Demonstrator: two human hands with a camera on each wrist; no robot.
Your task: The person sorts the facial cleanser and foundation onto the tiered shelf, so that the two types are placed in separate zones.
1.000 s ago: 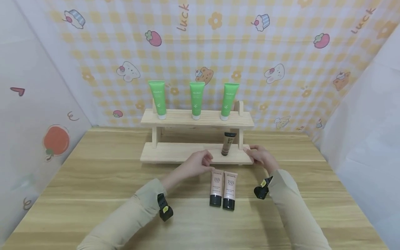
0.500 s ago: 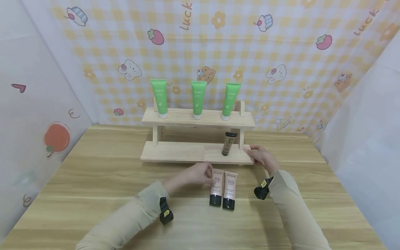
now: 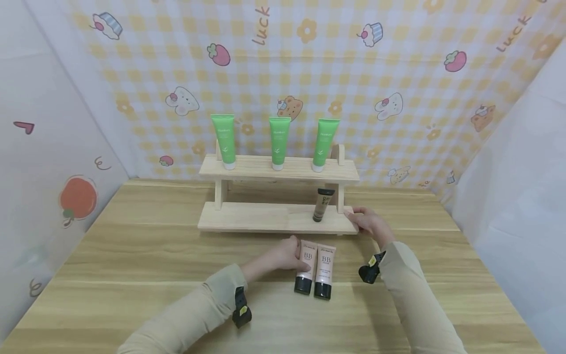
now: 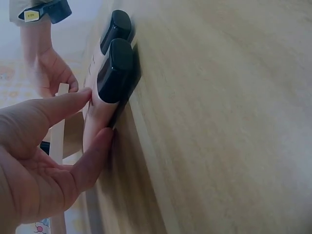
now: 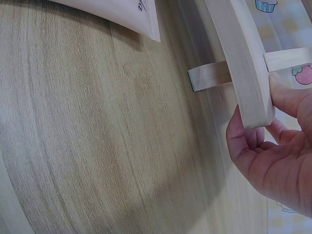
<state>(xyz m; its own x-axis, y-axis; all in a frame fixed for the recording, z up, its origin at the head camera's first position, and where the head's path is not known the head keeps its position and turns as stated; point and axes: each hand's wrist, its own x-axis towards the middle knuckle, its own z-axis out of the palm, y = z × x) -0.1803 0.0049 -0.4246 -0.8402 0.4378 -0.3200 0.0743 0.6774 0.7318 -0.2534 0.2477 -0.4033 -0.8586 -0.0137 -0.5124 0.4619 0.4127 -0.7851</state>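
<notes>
My left hand (image 3: 286, 254) pinches the left pink BB cream tube (image 3: 308, 254) by its sides. In the left wrist view the thumb lies on top of that tube and a finger at its edge, near the black cap (image 4: 115, 70). Right beside it lies a second BB cream tube (image 3: 326, 260), cap toward me. My right hand (image 3: 371, 225) grips the right end of the wooden shelf's lower board (image 3: 252, 216). The right wrist view shows the thumb above that board (image 5: 243, 63) and curled fingers below. A small brown tube (image 3: 322, 205) with a black top stands on the lower board's right part.
Several green tubes stand spaced along the upper board (image 3: 252, 167): one at left (image 3: 226, 142), one in the middle (image 3: 279, 142), one at right (image 3: 325, 145). The wooden table (image 3: 132, 275) extends to both sides. A checked, printed cloth (image 3: 305, 69) hangs behind the shelf.
My left hand has come down from beside the lower board onto the left BB cream tube and closed on its sides; that tube has tilted slightly. The right hand keeps its grip on the shelf.
</notes>
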